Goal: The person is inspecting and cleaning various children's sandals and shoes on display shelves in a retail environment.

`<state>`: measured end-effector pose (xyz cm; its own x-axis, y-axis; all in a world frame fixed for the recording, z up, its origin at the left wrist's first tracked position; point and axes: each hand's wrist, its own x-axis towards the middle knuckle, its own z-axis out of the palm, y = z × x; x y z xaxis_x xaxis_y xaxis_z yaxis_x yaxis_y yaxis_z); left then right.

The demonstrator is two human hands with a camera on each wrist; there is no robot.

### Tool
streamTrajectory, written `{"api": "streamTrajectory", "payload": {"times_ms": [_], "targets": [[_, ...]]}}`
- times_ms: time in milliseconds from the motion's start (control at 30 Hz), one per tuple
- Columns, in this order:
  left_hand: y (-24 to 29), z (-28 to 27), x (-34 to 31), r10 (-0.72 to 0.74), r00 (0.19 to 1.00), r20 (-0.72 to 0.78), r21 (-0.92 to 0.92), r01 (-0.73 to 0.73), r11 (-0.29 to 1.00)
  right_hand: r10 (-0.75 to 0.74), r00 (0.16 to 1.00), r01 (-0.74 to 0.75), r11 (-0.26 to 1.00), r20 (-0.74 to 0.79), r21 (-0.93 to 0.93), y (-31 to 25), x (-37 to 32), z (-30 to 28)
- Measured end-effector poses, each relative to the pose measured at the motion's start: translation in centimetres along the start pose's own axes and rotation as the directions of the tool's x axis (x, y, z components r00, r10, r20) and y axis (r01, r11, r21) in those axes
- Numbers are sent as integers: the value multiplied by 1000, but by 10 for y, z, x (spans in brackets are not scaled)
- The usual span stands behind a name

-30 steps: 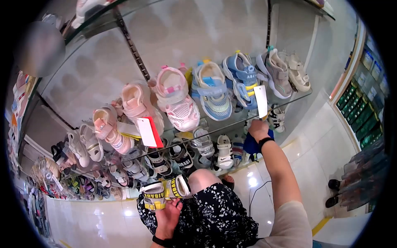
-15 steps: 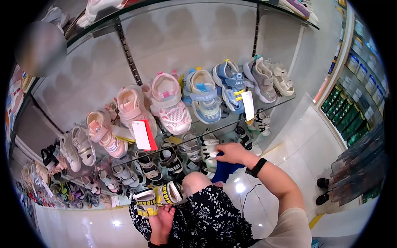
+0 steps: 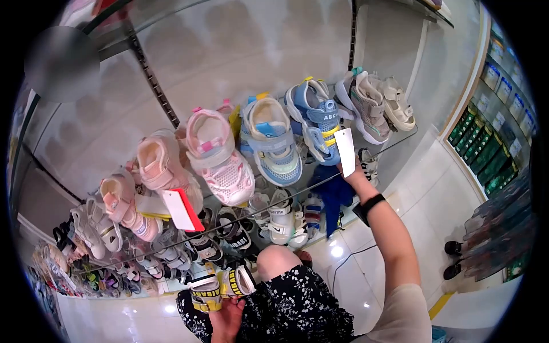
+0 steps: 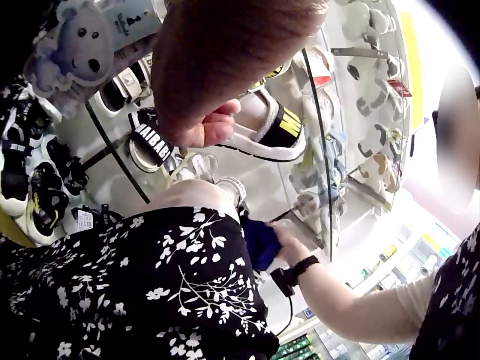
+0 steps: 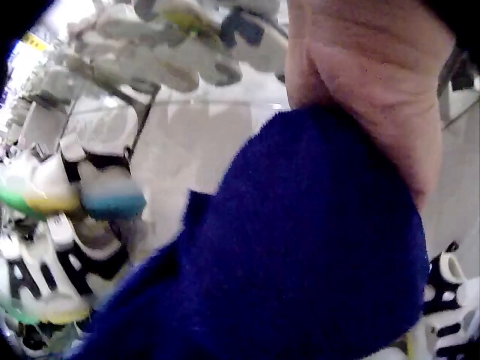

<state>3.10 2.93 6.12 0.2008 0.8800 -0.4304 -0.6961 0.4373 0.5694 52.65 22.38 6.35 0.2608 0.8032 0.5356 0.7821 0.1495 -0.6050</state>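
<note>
Softly draped, a dark-blue fabric cloth point(image 3: 336, 197), likely light and best bunched mid-panel, hangs gripped in the right hand point(image 3: 357, 178) while the left hand point(image 3: 227, 319) clasps yellow-and-white strapped sandals point(image 3: 205, 291).

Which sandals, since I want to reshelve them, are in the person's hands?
The yellow-strapped pair, held in the left hand; the display shoes around them are not held.

"ABC": blue shoe strap point(image 3: 330, 118) | "IBABI": yellow sandal strap point(image 3: 233, 284) | "AIBABI": black sandal strap point(image 4: 153, 145)
</note>
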Motion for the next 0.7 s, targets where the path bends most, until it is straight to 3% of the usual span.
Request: {"api": "streamTrajectory", "payload": {"times_ms": [33,100,133,267,300,333,400,533,633,667,700], "targets": [[0,3,2,-8,1000,-4,18,8,1000,-168,970,165,986,-173,-34,44,6,30],[0,8,6,-14,1000,5,26,14,1000,-73,992,108,919,107,-378,101,4,76],[1,8,8,-21,1000,7,34,21,999,-13,990,71,899,137,-433,107,-8,94],[3,10,18,14,999,-45,17,-14,1000,104,994,-81,886,25,-456,99,-44,134],[2,11,12,22,997,-70,16,-21,1000,143,983,-73,884,117,-462,79,-47,111],[3,14,11,1,995,-95,0,-1,1000,374,907,-243,841,196,-483,67,-48,99],[5,20,15,-27,991,-127,-49,21,999,422,870,-256,829,256,-497,29,-60,62],[10,37,17,-12,988,-154,-60,2,998,168,977,-94,891,131,-444,1,-121,22],[16,10,16,8,1000,-11,-29,-8,1000,131,985,-91,949,115,-302,-1,-168,-16],[15,4,16,13,999,47,-37,-11,999,152,987,-132,948,46,-291,9,-184,-25],[16,12,12,3,997,-75,-70,-9,998,342,939,-344,928,-36,-144,39,-208,-29]]}}
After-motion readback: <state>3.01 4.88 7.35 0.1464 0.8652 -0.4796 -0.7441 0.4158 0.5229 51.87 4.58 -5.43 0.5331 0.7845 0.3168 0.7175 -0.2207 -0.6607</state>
